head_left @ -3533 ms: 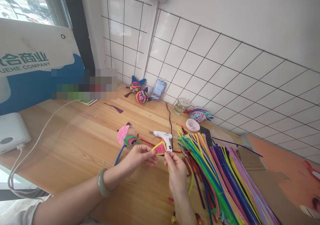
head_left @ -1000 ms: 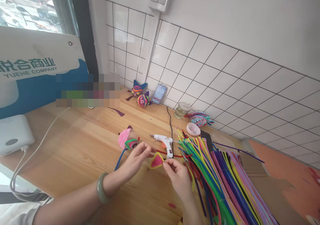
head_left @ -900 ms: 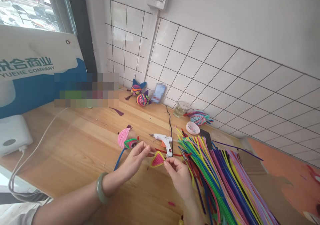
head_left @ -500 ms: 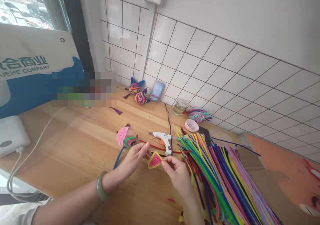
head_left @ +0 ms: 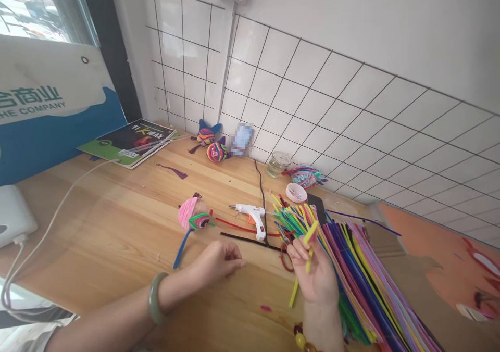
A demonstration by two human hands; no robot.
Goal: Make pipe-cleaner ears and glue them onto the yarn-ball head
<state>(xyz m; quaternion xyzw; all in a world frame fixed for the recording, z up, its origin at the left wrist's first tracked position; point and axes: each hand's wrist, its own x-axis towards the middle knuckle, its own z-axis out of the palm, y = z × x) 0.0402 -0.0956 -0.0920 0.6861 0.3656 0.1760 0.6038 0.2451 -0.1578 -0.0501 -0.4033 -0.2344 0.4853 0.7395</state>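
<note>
My right hand (head_left: 314,268) is closed on a yellow-edged pink piece (head_left: 311,233), raised above the left end of the pipe cleaner bundle (head_left: 359,274). Over the middle of the table, my left hand (head_left: 224,262) has its fingers pressed together; whether they hold anything small is hidden. A pink ball with a green-rimmed eye (head_left: 189,214) lies beyond my left hand, a blue strip (head_left: 182,249) beside it. The white glue gun (head_left: 252,217) rests past both hands, near a red strip and a black strip (head_left: 242,238).
Red-handled scissors (head_left: 286,255) lie by my right hand. Farther back are a pink bowl (head_left: 296,192), a glass jar (head_left: 278,164), finished yarn figures (head_left: 216,151) and a purple tassel (head_left: 177,172). A white cable crosses the left side.
My right hand has moved right and turned palm up with the yellow-edged pink piece. My left hand is apart from it, slightly lower, with fingers curled. The view has shifted slightly.
</note>
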